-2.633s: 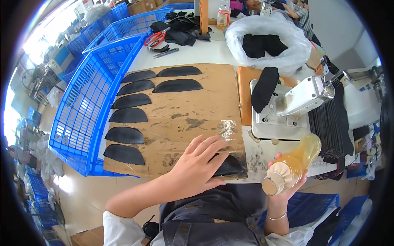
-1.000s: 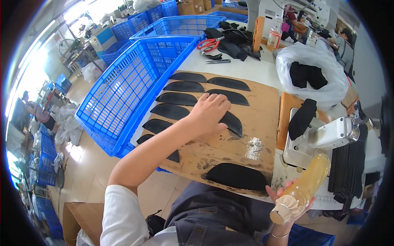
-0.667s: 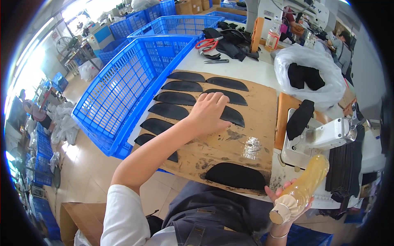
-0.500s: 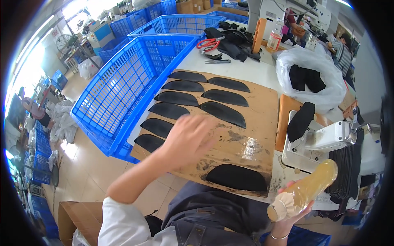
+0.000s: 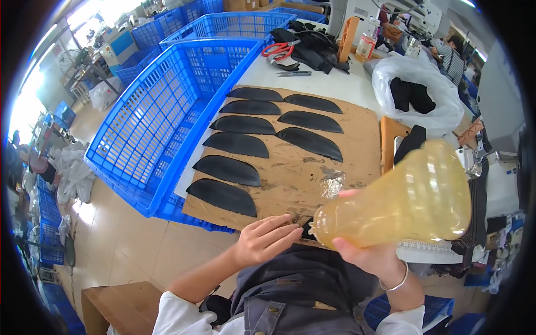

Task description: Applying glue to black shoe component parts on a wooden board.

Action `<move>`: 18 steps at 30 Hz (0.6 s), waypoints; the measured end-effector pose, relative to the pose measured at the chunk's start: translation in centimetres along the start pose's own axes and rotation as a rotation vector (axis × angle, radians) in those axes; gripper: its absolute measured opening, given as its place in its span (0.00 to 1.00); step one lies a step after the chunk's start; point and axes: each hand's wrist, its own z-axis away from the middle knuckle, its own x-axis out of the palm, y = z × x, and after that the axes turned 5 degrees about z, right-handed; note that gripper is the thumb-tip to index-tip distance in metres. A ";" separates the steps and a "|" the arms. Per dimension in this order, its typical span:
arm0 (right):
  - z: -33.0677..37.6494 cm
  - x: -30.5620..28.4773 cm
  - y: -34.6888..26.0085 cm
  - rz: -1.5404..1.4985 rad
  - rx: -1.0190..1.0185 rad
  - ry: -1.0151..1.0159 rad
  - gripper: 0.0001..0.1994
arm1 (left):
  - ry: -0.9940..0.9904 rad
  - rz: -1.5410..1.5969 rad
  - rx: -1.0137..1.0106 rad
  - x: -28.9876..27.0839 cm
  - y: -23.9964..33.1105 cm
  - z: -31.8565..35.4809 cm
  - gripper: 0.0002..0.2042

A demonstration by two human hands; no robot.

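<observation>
Bottle (image 5: 399,198) gripped in rt hand (image 5: 371,257) over board (image 5: 357,148) near edge, lt hand (image 5: 262,240) open beside nozzle, black pieces (image 5: 226,168) in rows, blue crates (image 5: 162,106) left, workshop floor below.

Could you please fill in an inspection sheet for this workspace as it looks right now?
Surface: brown cardboard sheet, stained, on a white table.
Job's things: nine black half-moon pieces in two columns on the cardboard; translucent yellow bottle, tipped nozzle-down toward the near edge.
Clutter: crumpled foil; red-handled scissors; white plastic bag with black pieces inside.
Hands: left hand open at the cardboard's near edge; right hand gripping the bottle.
Cables: nothing seen.
Surroundings: blue plastic crates left of the table; sewing machine at right, mostly hidden.
</observation>
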 end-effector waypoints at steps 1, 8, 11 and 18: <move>-0.3 0.2 -0.4 0.047 -0.017 -0.043 0.31 | 0.002 0.010 0.007 -0.1 0.0 0.0 0.12; -1.6 1.0 -2.4 0.112 0.214 -0.118 0.27 | -0.029 0.162 -0.128 -0.3 0.3 0.1 0.12; 0.0 1.4 -0.5 0.321 0.189 -0.063 0.25 | -0.026 0.051 -0.040 -0.8 0.2 -0.9 0.13; 4.1 -3.5 1.3 0.372 0.190 0.060 0.22 | -0.023 0.020 -0.061 -0.2 0.1 0.1 0.13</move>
